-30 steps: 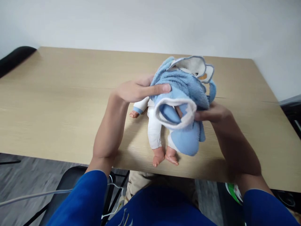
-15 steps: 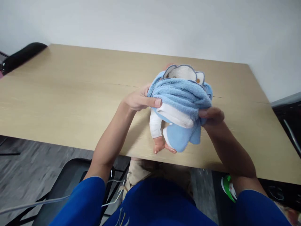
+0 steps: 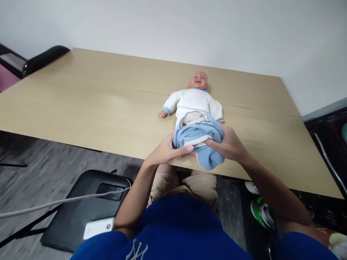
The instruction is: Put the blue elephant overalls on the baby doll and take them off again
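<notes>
the doll (image 3: 194, 103) has its white top (image 3: 191, 96) on; left hand (image 3: 165, 151) and right hand (image 3: 230, 142), fingers closed, hold the blue garment (image 3: 195, 133) bunched low.

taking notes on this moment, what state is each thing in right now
baby doll: clothed, on its back on the table
light-blue plush garment: bunched over the doll's legs
left hand: closed on the garment
right hand: closed on the garment
black folding chair: unfolded
white handheld device: lying on the chair seat
grey cable: stretched across the chair
</notes>
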A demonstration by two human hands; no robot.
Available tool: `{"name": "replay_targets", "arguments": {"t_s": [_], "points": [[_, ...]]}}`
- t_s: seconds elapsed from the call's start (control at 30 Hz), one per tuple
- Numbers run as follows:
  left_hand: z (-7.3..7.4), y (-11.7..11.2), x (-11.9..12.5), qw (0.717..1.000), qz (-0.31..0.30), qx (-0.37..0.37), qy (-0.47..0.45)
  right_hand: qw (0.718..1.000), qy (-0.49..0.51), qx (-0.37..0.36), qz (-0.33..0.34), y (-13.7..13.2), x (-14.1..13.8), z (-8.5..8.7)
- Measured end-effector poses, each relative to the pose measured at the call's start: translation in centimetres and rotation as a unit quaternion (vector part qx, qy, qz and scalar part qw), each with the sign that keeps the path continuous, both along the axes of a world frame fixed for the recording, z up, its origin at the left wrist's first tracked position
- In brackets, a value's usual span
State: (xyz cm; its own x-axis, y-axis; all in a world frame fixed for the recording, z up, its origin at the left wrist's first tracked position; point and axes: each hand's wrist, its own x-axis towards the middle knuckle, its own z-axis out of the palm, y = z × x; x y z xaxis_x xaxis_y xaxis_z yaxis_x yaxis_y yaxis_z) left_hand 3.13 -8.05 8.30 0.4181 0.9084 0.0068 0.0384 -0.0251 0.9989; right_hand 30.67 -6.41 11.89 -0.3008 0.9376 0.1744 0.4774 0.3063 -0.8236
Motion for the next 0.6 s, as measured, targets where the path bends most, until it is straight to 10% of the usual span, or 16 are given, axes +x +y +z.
{"name": "replay_targets", "arguments": {"t_s": [0.3,0.6], "points": [[-3.3,-1.0,0.8,0.973,0.174,0.047,0.141,0.994,-0.098,-0.010,-0.051,-0.5,-2.8,-3.1],[-5.6,2.0,0.6,0.960,0.157,0.047,0.226,0.990,-0.131,-0.013,-0.059,1.7,-3.0,-6.8]]}}
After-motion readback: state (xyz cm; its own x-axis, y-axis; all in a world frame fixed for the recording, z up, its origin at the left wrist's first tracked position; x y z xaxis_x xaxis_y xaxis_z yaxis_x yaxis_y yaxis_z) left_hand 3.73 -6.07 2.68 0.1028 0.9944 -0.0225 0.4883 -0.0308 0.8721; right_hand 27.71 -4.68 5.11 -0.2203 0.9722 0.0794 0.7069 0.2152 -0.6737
